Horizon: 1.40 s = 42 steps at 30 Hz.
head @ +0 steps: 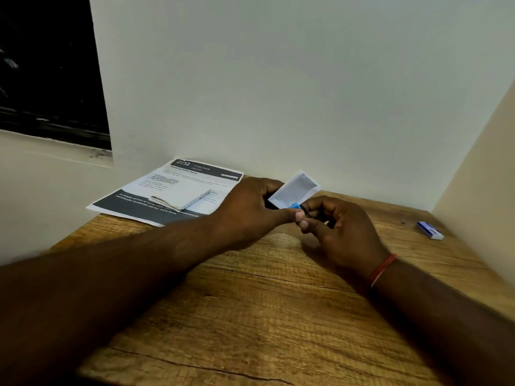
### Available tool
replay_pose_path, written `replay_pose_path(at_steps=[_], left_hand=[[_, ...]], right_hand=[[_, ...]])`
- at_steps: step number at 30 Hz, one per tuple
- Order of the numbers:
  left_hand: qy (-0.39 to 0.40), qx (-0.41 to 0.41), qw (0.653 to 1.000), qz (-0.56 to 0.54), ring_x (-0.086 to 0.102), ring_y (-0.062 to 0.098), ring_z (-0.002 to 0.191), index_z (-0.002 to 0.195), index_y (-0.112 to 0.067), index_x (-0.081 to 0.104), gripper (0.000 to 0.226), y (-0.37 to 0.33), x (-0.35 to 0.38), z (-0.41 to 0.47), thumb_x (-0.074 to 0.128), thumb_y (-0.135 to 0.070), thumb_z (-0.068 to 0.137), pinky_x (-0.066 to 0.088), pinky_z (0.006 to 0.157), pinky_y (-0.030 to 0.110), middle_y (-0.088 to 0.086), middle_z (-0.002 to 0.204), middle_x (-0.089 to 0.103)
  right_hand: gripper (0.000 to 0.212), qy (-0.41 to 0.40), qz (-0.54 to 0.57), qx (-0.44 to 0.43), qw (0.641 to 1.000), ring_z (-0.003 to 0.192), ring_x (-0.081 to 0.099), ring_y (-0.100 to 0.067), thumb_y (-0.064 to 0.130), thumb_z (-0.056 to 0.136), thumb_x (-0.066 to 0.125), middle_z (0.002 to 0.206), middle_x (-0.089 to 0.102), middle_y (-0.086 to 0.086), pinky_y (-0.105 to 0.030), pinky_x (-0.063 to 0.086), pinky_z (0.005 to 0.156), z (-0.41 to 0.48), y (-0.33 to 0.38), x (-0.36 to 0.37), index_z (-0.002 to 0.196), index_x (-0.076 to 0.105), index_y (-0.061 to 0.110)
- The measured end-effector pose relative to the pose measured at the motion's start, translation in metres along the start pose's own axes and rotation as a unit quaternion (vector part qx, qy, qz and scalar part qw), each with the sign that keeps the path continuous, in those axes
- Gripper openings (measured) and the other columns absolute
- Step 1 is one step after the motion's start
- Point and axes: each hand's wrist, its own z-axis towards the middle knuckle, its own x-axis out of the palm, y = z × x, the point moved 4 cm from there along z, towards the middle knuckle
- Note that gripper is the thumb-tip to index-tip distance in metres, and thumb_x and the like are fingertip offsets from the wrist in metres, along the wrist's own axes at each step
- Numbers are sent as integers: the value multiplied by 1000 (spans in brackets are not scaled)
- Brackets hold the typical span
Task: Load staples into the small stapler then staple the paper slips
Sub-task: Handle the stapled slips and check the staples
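My left hand (250,207) holds white paper slips (296,188) that stick up behind my fingers, above the wooden table (250,302). My right hand (340,229) grips a small blue stapler (295,205), of which only a bit of blue and a dark part show between my thumbs. The stapler's end meets the lower corner of the slips. More folded slips (181,200) lie in a small stack on a printed sheet (167,188) at the back left of the table.
A small blue and white staple box (430,230) lies at the right, near the side wall. Walls close the table at the back and right. The printed sheet overhangs the table's left back corner.
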Motion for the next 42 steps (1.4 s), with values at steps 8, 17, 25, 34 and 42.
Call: replay_pose_path(at_steps=[8, 17, 25, 34, 42], left_hand=[[-32, -3, 999, -1, 82, 22, 87, 103, -21, 89, 27, 0, 2, 3, 98, -38, 83, 55, 71, 32, 1, 91, 86], [0, -3, 1000, -14, 79, 8, 85, 109, -24, 88, 26, 3, 1, 0, 95, -39, 90, 60, 74, 33, -7, 94, 86], [-9, -50, 990, -134, 85, 32, 102, 114, -17, 88, 27, 14, -3, 6, 71, -38, 110, 66, 103, 58, 11, 105, 87], [-37, -89, 976, -195, 80, 16, 80, 106, -13, 85, 17, 16, -9, 8, 75, -26, 108, 68, 83, 34, 2, 88, 84], [-17, -91, 971, -219, 79, 23, 85, 115, -4, 79, 21, 15, -8, 6, 88, -11, 97, 68, 85, 36, 16, 107, 86]], right_hand=[[17, -14, -39, -15, 999, 81, 75, -8, 18, 95, 86, 84, 80, 15, -26, 55, 72, 1, 1, 3, 94, 82, 35], [12, -19, -29, 11, 999, 82, 76, -12, 20, 96, 85, 85, 80, 8, -33, 60, 76, -1, 2, 4, 96, 83, 32], [14, 52, 122, 81, 988, 99, 79, -29, 16, 99, 82, 106, 84, -4, -35, 66, 81, -3, -1, 2, 112, 82, 22], [14, -34, -25, 107, 993, 87, 72, -1, 22, 96, 86, 95, 81, 11, -24, 53, 77, 9, -26, -28, 107, 82, 31], [16, -89, -254, 253, 929, 99, 66, -25, 35, 95, 86, 102, 74, -3, -35, 51, 85, 21, -92, -103, 97, 73, 28]])
